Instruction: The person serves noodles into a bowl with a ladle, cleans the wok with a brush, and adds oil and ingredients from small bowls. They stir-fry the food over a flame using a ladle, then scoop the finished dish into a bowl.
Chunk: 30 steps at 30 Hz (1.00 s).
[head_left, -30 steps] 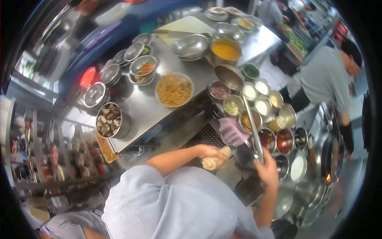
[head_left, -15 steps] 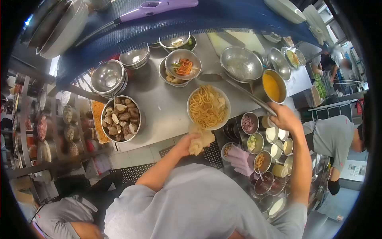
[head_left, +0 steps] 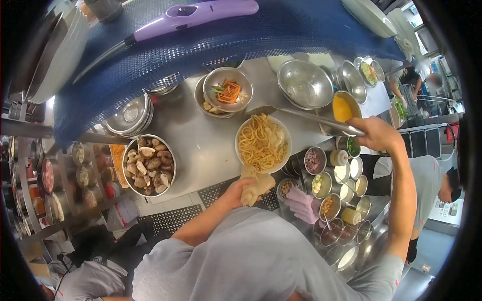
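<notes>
A white bowl (head_left: 287, 152) heaped with thick brown noodles (head_left: 260, 143) sits near the counter's front edge. My left hand (head_left: 235, 193) is closed on a folded tan cloth (head_left: 257, 187), whose upper end overlaps the bowl's near rim. My right hand (head_left: 377, 133) grips the end of a long-handled metal ladle (head_left: 321, 120). The ladle's head lies just beyond the noodles, at the bowl's far side. Behind the bowl is a steel bowl of sliced carrots and other vegetables (head_left: 228, 90), resting on another bowl.
Cut mushrooms fill a steel bowl (head_left: 149, 165) on the left. An empty steel bowl (head_left: 305, 84) and a container of yellow liquid (head_left: 343, 108) stand at right. Several small ingredient pots surround a pink cloth (head_left: 303, 204). A purple lighter (head_left: 196, 16) lies on the blue mesh shelf above.
My right hand has moved right with the ladle, whose head sits lower beside the noodles. The left hand's cloth is now over the bowl's near rim. The whole view has shifted somewhat.
</notes>
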Motion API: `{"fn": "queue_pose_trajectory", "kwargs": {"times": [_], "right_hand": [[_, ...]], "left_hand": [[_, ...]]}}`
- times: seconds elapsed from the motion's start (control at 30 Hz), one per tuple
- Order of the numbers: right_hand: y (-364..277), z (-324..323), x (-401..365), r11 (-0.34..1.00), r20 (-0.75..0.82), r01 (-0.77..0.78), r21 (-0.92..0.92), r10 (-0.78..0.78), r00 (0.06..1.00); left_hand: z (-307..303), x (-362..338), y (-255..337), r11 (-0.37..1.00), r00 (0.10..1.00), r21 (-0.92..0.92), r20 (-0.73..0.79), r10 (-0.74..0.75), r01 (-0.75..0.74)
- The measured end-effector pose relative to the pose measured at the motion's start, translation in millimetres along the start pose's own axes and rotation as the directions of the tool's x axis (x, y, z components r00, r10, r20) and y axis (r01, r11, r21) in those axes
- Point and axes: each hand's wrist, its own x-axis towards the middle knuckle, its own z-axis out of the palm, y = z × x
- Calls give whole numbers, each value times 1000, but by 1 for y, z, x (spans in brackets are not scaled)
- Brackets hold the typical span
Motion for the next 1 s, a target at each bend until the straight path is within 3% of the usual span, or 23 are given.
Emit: {"fn": "queue_pose_trajectory", "kwargs": {"times": [0.2,0.33,0.4,0.57,0.67,0.73,0.87,1.0], "right_hand": [[-14,-10,-32,997,-26,-68,36,69,997],[-19,11,-59,986,-82,-151,-75,145,986],[-26,32,-74,983,-187,-128,-131,102,977],[-48,87,-112,965,-247,-259,-47,240,939],[-56,124,-131,935,-213,-350,62,355,910],[-64,150,-140,926,-321,-302,227,364,874],[-91,192,-157,748,-312,-257,611,527,790],[-126,219,-193,679,-360,-196,708,585,727]], "left_hand": [[-1,2,2,999,999,-34,38,2,-1],[-5,6,5,999,1000,-38,-14,26,-27],[-6,10,9,998,999,-44,-16,50,-50],[-1,20,25,993,993,-77,63,95,-90],[1,28,36,993,992,-69,74,105,-100],[2,27,40,993,994,-66,44,102,-99],[13,13,29,996,997,52,-6,79,-79],[16,23,4,998,995,57,86,-46,41]]}}
